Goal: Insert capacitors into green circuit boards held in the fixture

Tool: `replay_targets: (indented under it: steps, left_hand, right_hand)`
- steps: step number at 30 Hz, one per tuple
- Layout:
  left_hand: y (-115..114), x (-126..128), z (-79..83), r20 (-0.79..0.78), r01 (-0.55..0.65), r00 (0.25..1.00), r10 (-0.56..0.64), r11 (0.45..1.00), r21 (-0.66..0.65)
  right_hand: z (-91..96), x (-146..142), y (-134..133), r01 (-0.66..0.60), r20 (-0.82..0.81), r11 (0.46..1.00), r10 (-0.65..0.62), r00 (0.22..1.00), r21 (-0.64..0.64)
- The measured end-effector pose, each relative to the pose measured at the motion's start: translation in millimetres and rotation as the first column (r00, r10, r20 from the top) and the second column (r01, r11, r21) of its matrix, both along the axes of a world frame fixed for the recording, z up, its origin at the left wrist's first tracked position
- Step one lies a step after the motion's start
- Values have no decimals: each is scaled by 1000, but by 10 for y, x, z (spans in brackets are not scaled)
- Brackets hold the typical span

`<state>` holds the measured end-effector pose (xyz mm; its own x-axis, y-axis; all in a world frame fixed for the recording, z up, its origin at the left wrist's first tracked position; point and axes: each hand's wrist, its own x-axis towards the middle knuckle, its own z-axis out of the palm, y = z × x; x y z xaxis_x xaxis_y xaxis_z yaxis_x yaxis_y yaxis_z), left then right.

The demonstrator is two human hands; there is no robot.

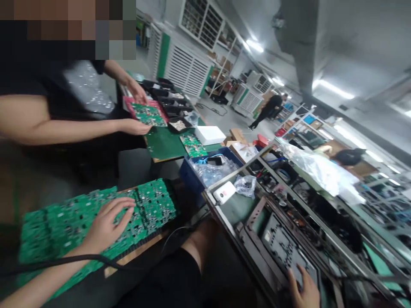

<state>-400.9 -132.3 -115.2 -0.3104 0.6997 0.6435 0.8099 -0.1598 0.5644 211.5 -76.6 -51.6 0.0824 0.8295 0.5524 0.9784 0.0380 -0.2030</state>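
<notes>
My left hand [107, 222] lies on a wide spread of green circuit boards [64, 222] on my lap, fingers spread flat over them and holding nothing. My right hand [305, 291] reaches to the lower right and rests on a dark metal fixture [282, 248] in a frame, fingers stretched onto its plate. A black cable [64, 260] runs across my left forearm.
A co-worker sits at the left, both hands on a green circuit board [148, 114] over a pink tray. Black trays, a white box [210, 134], a blue bin [208, 169] with plastic bags and a white device [224, 191] stand beyond. Shelving and another person fill the far aisle.
</notes>
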Motion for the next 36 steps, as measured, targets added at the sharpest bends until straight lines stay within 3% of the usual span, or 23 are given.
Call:
replay_targets:
  steps: [6, 9, 12, 22, 36]
  left_hand:
    - [620, 1029, 413, -24, 280, 960, -279, 952, 127]
    - [771, 1456, 604, -56, 387, 922, -384, 909, 154]
    - [819, 1670, 658, -69, 433, 901, -428, 888, 153]
    - [781, 1601, 410, -195, 394, 910, -366, 910, 131]
    - [619, 1583, 367, -168, 354, 928, -332, 927, 126]
  right_hand:
    - [-234, 122, 44, -19, -127, 1000, 19, 992, 2]
    - [-282, 111, 31, -4, -166, 1000, 8, 986, 24]
    - [-323, 126, 39, -11, -196, 999, 20, 980, 43]
    - [-438, 192, 92, -29, -255, 995, 54, 965, 99]
    - [-343, 132, 44, -1, -300, 997, 23, 954, 73]
